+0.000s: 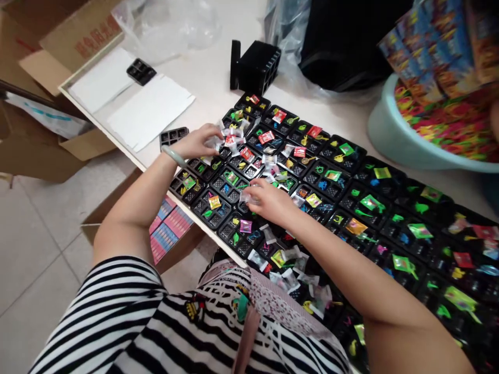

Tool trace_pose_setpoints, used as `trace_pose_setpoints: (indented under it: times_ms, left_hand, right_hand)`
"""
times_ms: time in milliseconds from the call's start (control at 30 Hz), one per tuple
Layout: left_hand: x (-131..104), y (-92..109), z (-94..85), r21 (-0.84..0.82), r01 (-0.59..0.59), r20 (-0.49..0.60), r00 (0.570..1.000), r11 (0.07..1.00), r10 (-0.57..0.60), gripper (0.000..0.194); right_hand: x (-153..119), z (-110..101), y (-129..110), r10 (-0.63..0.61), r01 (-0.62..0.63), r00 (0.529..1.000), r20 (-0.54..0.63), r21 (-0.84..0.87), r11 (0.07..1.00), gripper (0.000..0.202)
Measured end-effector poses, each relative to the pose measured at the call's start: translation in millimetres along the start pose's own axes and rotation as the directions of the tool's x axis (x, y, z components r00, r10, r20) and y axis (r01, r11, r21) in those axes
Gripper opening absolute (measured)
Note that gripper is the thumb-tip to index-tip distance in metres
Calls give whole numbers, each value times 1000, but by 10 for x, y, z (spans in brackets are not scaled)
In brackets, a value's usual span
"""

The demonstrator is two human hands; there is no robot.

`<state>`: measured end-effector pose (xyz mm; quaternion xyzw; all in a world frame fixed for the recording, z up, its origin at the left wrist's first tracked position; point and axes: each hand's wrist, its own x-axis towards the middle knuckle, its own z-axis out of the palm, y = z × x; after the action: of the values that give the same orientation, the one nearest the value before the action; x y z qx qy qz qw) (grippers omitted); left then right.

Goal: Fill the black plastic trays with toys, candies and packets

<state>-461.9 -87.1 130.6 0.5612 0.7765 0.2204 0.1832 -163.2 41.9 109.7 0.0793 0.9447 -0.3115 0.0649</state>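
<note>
Rows of black compartment trays (221, 186) cover the table, holding small colourful toys and wrapped packets. My left hand (203, 141), with a pale bangle on the wrist, is over the trays at the far left of the rows, its fingers closed round a clear-wrapped piece (212, 141). Beside it lies a heap of clear wrappers and a red packet (231, 139). Above the middle trays, my right hand (268, 201) pinches another clear-wrapped piece (249, 195). More clear-wrapped pieces (290, 279) lie scattered across the trays near the front edge.
A light blue basin (380, 132) full of colourful bits stands at the right, with printed packets above it. Stacked black trays (259, 65) stand at the back. White card sheets (152, 111) lie at the left, beside cardboard boxes (83, 39). An open box of pink-and-blue packs (169, 228) is below the edge.
</note>
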Motion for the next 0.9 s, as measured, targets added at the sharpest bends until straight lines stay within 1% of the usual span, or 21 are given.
trace_pose_setpoints:
  times_ms: [67,133,200,267,333,367,433,467,500,533,600,633,667,700,733,767,833,867,900]
  left_hand:
    - [-232,74,161,-25,-11,-25,1000,1000,10,36]
    - [-412,117,312,-31,-9,-49,999,999,8,30]
    - [-530,124,417,-33,-15,-81,997,999,12,24]
    - [-593,111,464,-37,-8,-139,990,999,3,19]
    - [-620,102,462,-39,26,-218,975,999,-33,17]
    - [-625,103,451,-40,45,-255,965,998,-54,17]
    - [-624,118,426,-46,63,-310,948,997,-75,19]
    - [-619,130,416,-53,57,-329,942,997,-72,20]
    - [-613,142,410,-63,46,-345,936,997,-65,20]
    - [-604,155,408,-76,34,-362,930,997,-59,20]
    - [-582,175,417,-110,19,-385,921,994,-60,21]
    - [-569,184,425,-135,14,-398,915,991,-67,23]
    - [-555,192,436,-168,8,-413,907,986,-78,25]
    - [-540,201,449,-211,-2,-428,899,978,-91,27]
    - [-524,210,463,-261,-14,-444,889,965,-107,29]
    - [-508,219,479,-313,-25,-459,879,949,-128,31]
    - [-475,241,517,-398,-31,-469,866,917,-174,35]
    - [-458,253,538,-421,-28,-467,863,907,-190,36]
    - [-441,265,561,-431,-25,-466,862,902,-198,36]
  right_hand:
    - [-13,41,-64,-12,15,1000,23,-119,993,36]
    - [-11,85,-90,-19,25,999,31,-205,978,35]
    - [-10,127,-85,-25,32,999,28,-246,969,33]
    - [-13,161,-59,-34,39,999,23,-236,971,29]
    - [-20,185,-19,-37,38,999,14,-164,986,22]
    - [-23,193,6,-31,31,999,-5,-100,994,20]
    - [-34,193,71,0,8,995,-96,88,996,18]
    - [-44,182,113,35,-2,987,-158,210,978,17]
    - [-60,161,162,89,-11,974,-210,346,938,16]
    - [-85,129,220,162,-23,956,-243,489,872,17]
    - [-162,28,365,334,-61,914,-229,737,673,27]
    - [-214,-37,453,414,-78,888,-202,820,567,34]
    - [-272,-109,552,482,-83,857,-183,874,479,39]
    - [-333,-184,658,537,-73,823,-186,902,425,42]
    - [-397,-257,772,580,-54,787,-212,912,407,43]
    - [-459,-325,889,615,-37,747,-253,908,418,43]
    - [-569,-435,1121,668,-44,660,-344,870,492,41]
    - [-613,-473,1228,681,-72,626,-379,842,535,40]
    - [-648,-499,1326,687,-108,605,-403,813,572,38]
